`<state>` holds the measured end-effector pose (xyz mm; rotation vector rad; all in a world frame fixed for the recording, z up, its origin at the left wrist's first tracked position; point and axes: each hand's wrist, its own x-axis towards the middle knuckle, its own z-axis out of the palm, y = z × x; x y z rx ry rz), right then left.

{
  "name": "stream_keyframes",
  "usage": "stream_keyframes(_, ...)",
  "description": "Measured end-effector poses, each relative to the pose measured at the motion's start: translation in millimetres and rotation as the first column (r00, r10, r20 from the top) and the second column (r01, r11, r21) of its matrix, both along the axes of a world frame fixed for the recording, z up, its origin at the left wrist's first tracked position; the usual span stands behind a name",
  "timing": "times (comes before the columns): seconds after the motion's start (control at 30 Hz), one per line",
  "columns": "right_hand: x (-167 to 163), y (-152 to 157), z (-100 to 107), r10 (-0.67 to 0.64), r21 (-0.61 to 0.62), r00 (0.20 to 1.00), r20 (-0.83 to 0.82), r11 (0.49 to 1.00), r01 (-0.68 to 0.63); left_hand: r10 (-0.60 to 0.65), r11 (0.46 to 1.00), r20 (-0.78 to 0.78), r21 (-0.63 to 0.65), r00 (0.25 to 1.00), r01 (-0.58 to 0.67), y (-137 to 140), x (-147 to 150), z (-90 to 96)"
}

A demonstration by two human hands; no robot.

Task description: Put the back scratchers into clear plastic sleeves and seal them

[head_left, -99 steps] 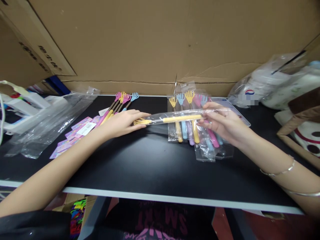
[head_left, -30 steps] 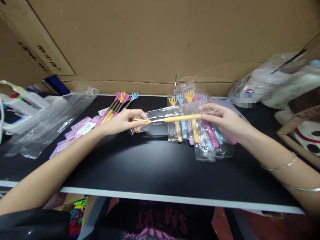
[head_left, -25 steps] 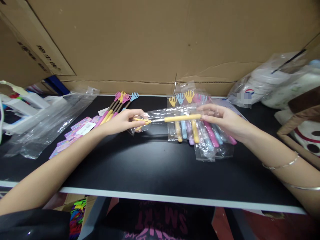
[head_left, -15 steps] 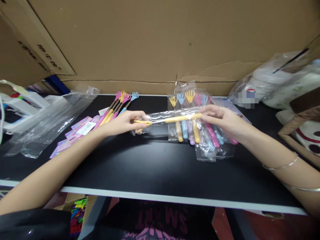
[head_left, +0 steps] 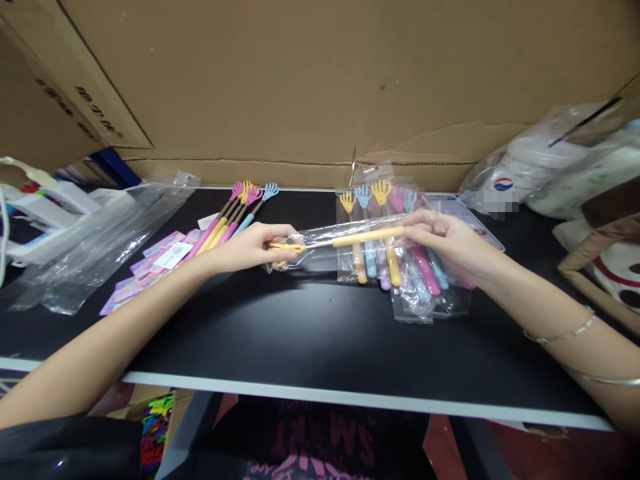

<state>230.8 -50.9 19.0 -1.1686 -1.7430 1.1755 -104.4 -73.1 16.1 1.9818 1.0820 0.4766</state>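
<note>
Between my hands, a yellow back scratcher (head_left: 367,236) lies crosswise inside a clear plastic bag (head_left: 320,238). My left hand (head_left: 263,247) is closed around its claw end and the bag there. At the handle end, my right hand (head_left: 440,233) pinches the bag. Behind and below it are several bagged back scratchers (head_left: 395,267) in yellow, blue, purple and pink, laid side by side and overlapping. Loose back scratchers (head_left: 220,227) in pink, yellow and blue lie beyond my left forearm, claws pointing away from me. Printed cards (head_left: 143,270) are fanned out beside them.
Clear plastic bags (head_left: 90,260) lie at the left beside a white plastic stand (head_left: 70,220). Cardboard (head_left: 320,87) walls the back of the black table (head_left: 300,340). A wrapped cup (head_left: 525,167) and a plush toy (head_left: 615,247) stand at the right. A printed sheet (head_left: 470,220) lies behind my right hand.
Almost nothing differs. Both hands keep their hold on the bagged yellow back scratcher, and the view has shifted very slightly.
</note>
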Motion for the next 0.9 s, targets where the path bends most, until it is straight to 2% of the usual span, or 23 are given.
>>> stream_keyframes(0.13, 0.5, 3.2, -2.6, 0.003, 0.035, 1.0, -0.017, 0.999, -0.003, 0.0, 1.0, 0.004, -0.005, 1.0, 0.0, -0.2, -0.1, -0.9)
stream_keyframes(0.33, 0.0, 4.0, -4.2, 0.023, -0.01, 0.999, -0.04, 1.0, -0.023, -0.023, 1.0, -0.007, 0.007, 1.0, 0.023, -0.8, 0.5, 0.4)
stream_keyframes(0.7, -3.6, -1.2, -1.1, -0.011, 0.004, 0.998, -0.056, 1.0, 0.011, -0.09, 0.995, -0.036, -0.039, 0.995, 0.088, 1.2, -4.3, 2.5)
stream_keyframes(0.9, -3.9, -4.2, 4.5, -0.116, 0.016, 0.991, -0.066, 0.993, 0.117, -0.025, 0.995, -0.051, -0.098, 0.998, 0.02, 4.2, -11.1, 5.2)
